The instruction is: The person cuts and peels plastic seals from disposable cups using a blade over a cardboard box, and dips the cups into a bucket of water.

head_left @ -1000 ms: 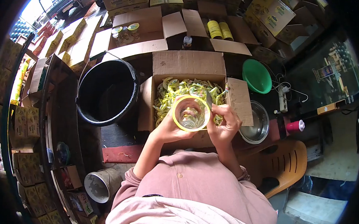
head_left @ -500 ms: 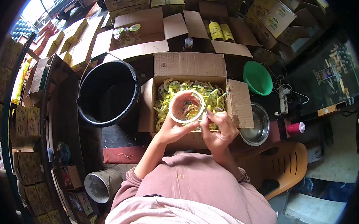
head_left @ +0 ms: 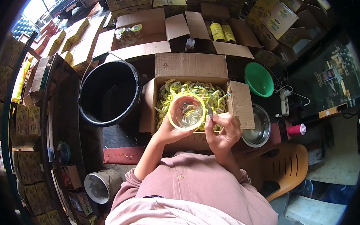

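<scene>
My left hand (head_left: 169,132) is wrapped round a clear cup (head_left: 187,111) with a yellow rim, held over an open cardboard box (head_left: 191,66). The mouth of the cup faces up toward me, and rings show inside its clear wall. Beside the cup's right edge, my right hand (head_left: 224,132) is closed in a pinch at thumb and forefinger. A small greyish-green sliver shows by those fingertips, too small to name. Yellow-green strips or wrappers (head_left: 216,99) fill the box under both hands.
A black bucket (head_left: 82,104) stands left of the box. On the right are a green basin (head_left: 258,79), a metal bowl (head_left: 263,136), a power strip (head_left: 285,103) and an orange chair (head_left: 292,161). Behind, an open carton (head_left: 142,20) holds clear jars; another has yellow cans (head_left: 218,32).
The cup has tilted in my left hand, so its rim now looks brighter yellow and its inside clearer. My right hand has moved slightly right and down, away from the rim.
</scene>
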Tool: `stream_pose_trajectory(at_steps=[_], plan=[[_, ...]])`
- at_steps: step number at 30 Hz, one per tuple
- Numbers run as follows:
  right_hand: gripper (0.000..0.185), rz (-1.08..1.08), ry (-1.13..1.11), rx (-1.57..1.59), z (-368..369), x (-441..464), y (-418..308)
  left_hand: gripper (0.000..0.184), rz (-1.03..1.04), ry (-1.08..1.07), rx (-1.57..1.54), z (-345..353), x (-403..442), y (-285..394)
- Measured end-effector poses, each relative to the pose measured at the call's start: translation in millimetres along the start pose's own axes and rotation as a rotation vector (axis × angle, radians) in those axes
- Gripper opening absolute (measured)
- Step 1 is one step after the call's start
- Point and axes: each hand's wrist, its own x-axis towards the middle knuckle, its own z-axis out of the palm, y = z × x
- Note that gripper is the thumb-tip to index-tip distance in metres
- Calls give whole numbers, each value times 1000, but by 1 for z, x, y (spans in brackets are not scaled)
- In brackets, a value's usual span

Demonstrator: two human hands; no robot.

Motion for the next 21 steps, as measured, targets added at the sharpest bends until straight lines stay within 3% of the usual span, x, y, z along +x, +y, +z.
stream_pose_trajectory(at_steps=[6, 21], plan=[[16, 7, 2, 7, 1, -1, 1, 81, 93, -37, 55, -2, 3, 4], [17, 85, -47, 101, -3, 5, 13, 85, 13, -105, 92, -6, 2, 6]])
